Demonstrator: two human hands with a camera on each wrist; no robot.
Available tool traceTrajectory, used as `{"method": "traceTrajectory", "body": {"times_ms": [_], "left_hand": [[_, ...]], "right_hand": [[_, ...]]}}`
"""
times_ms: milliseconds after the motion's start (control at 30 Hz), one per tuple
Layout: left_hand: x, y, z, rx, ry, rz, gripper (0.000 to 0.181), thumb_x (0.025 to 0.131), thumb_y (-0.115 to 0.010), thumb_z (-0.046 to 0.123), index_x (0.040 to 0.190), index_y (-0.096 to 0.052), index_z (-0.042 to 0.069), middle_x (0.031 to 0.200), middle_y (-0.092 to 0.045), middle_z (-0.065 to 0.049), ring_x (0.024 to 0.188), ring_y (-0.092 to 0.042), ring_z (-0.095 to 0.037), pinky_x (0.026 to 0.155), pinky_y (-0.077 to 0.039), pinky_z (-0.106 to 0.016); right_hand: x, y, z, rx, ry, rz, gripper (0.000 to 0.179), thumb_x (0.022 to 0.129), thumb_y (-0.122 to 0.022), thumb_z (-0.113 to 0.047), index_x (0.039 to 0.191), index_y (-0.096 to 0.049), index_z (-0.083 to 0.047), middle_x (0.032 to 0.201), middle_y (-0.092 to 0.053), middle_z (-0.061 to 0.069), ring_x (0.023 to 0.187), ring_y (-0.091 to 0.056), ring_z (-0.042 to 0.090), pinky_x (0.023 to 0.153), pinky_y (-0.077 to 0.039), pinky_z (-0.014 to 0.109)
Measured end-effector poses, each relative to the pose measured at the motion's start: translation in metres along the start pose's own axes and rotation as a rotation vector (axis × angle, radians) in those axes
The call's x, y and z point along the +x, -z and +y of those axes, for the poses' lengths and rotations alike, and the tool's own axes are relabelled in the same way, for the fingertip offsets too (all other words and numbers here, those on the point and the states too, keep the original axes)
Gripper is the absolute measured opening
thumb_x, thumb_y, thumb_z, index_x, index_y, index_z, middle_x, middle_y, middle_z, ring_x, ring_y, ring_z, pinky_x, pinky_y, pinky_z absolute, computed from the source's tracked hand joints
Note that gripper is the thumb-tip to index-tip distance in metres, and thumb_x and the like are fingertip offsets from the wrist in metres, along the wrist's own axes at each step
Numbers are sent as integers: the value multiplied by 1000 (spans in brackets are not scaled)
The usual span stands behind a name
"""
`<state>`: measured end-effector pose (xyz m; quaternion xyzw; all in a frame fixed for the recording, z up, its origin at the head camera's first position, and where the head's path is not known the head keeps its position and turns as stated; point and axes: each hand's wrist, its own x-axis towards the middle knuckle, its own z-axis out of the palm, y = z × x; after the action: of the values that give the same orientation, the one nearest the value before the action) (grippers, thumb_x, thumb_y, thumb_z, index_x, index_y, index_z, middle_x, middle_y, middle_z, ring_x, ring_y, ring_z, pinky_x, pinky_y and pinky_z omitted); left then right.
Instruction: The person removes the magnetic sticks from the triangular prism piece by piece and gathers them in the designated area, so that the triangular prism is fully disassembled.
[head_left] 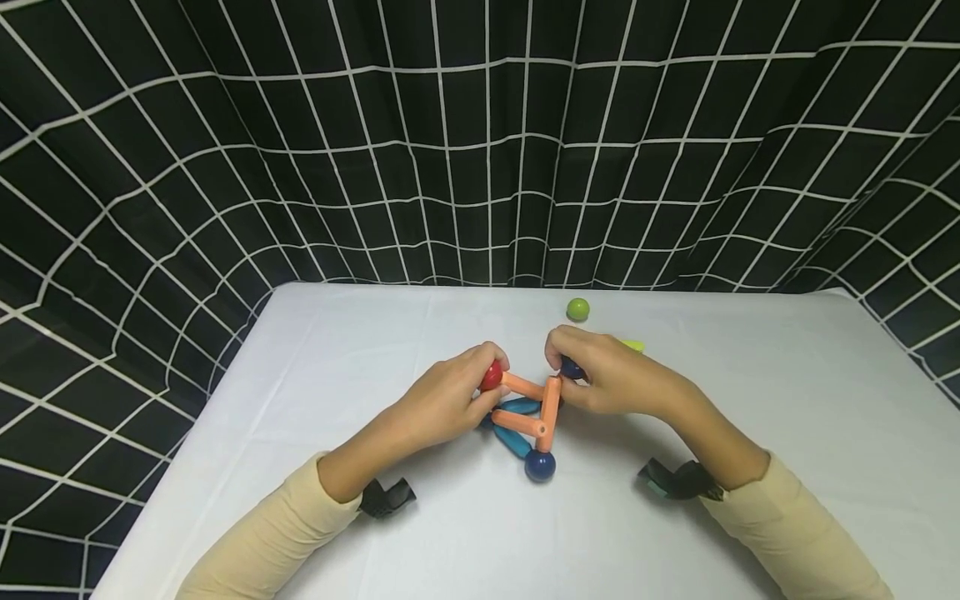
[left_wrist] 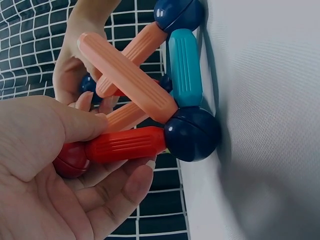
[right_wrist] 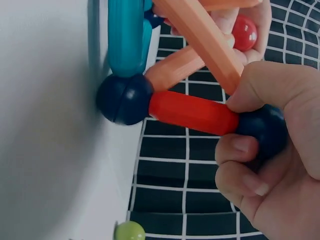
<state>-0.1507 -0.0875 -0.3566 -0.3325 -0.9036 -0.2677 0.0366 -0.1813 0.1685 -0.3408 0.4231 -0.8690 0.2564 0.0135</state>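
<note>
Both hands are at a small frame of magnetic building sticks and balls on the table. My left hand (head_left: 447,396) grips a red ball (left_wrist: 73,160), which tops a red stick (left_wrist: 127,144) rising from a dark blue corner ball (left_wrist: 192,134). The right hand (head_left: 622,375) pinches another dark blue ball (right_wrist: 264,131) at the end of a second red stick (right_wrist: 192,112). Teal sticks (head_left: 513,441) join the low corner balls, including the near dark blue one (head_left: 540,466). Several orange sticks (head_left: 550,412) slant upward between the hands. Fingers partly cover both held balls.
A green ball (head_left: 578,309) lies behind the right hand. Beside it, a yellow-green piece (head_left: 633,345) is mostly hidden by that hand. The white tabletop (head_left: 360,333) ends at a black curtain with white grid lines (head_left: 465,175).
</note>
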Motion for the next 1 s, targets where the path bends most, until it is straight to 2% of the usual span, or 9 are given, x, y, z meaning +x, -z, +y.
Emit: {"method": "traceTrajectory", "body": {"times_ms": [167, 267, 400, 467, 633, 767, 867, 1000], "left_hand": [[1, 0, 0, 4, -11, 5, 25, 97, -68, 20, 114, -53, 11, 82, -49, 4, 68, -48, -12, 57, -41, -26], [0, 0, 0, 9, -11, 7, 25, 97, -69, 20, 114, -53, 11, 83, -49, 4, 69, -49, -12, 57, -41, -26], [0, 0, 1, 10, -8, 6, 25, 97, -69, 20, 114, -53, 11, 83, -49, 4, 69, -48, -12, 58, -41, -26], [0, 0, 1, 10, -6, 3, 24, 97, -68, 20, 114, -53, 11, 82, -49, 4, 69, -48, -12, 58, -41, -26], [-1, 1, 2, 14, 3, -7, 24, 98, -68, 20, 115, -53, 11, 82, -48, 4, 68, -48, -12, 57, -40, -26], [-1, 2, 1, 14, 4, -11, 25, 98, -68, 21, 115, -53, 11, 83, -49, 4, 68, -48, -12, 57, -40, -26], [0, 1, 2, 14, -3, -10, 25, 98, -68, 21, 115, -53, 11, 83, -49, 4, 69, -49, -12, 57, -41, -26], [-1, 1, 2, 14, -1, -11, 25, 98, -67, 21, 116, -53, 11, 84, -50, 5, 69, -49, -12, 58, -42, -25]], "right_hand": [[1, 2, -3, 49, -3, 9, 31, 78, -68, 7, 88, -52, -17, 81, -50, -5, 71, -52, 15, 60, -44, 26], [1, 7, -3, 73, -15, 44, 30, 79, -68, 9, 89, -52, -15, 83, -51, -4, 73, -51, 16, 60, -44, 27], [-4, 19, 7, 101, -69, 90, 29, 81, -64, 6, 102, -49, -9, 94, -47, 3, 74, -47, 19, 60, -43, 28], [-7, 25, 14, 130, -112, 101, 35, 81, -61, 6, 111, -45, -5, 98, -45, 9, 75, -46, 23, 60, -42, 29], [-11, 33, 38, 203, -192, 131, 41, 89, -58, 9, 122, -37, -1, 111, -46, 20, 91, -53, 31, 74, -51, 30], [-10, 33, 58, 194, -229, 205, 35, 89, -65, 11, 118, -48, 0, 117, -50, 20, 97, -55, 33, 78, -56, 38], [-9, 31, 74, 179, -282, 257, 31, 86, -68, 12, 112, -59, -1, 118, -50, 19, 101, -54, 35, 82, -54, 49], [-7, 29, 89, 195, -345, 237, 30, 89, -65, 7, 117, -63, 0, 126, -44, 22, 110, -46, 38, 87, -48, 55]]}}
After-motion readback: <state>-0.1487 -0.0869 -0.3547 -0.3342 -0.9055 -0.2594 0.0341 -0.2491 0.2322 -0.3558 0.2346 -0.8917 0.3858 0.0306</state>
